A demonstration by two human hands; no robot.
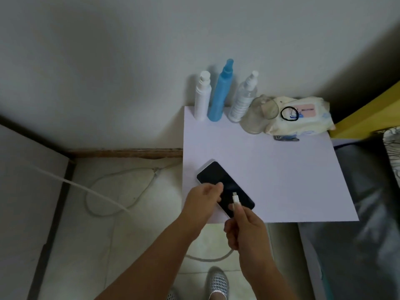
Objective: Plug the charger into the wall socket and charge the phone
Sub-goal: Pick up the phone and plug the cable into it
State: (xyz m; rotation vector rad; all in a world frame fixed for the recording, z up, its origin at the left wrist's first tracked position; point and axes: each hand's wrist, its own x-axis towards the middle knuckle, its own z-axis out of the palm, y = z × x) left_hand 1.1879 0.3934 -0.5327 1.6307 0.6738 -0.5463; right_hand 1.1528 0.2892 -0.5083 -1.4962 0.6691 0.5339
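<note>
A black-screened phone [218, 178] in a white case lies at an angle on the near left corner of a white table [281, 180]. My left hand [203, 200] grips the phone's left edge, thumb on the screen. My right hand [246, 230] pinches the white cable plug [235, 199], which points up over the phone's lower end and is not in the phone. The white cable [104, 191] runs from under my right hand across the floor to the left. No wall socket or charger block is in sight.
At the back of the table stand a white bottle [202, 96], a blue spray bottle [220, 94] and a clear spray bottle [242, 98], beside a glass jar [259, 113], a pack of wipes [303, 118] with a black hair tie on it, and a nail clipper [285, 138]. A bed edge lies right.
</note>
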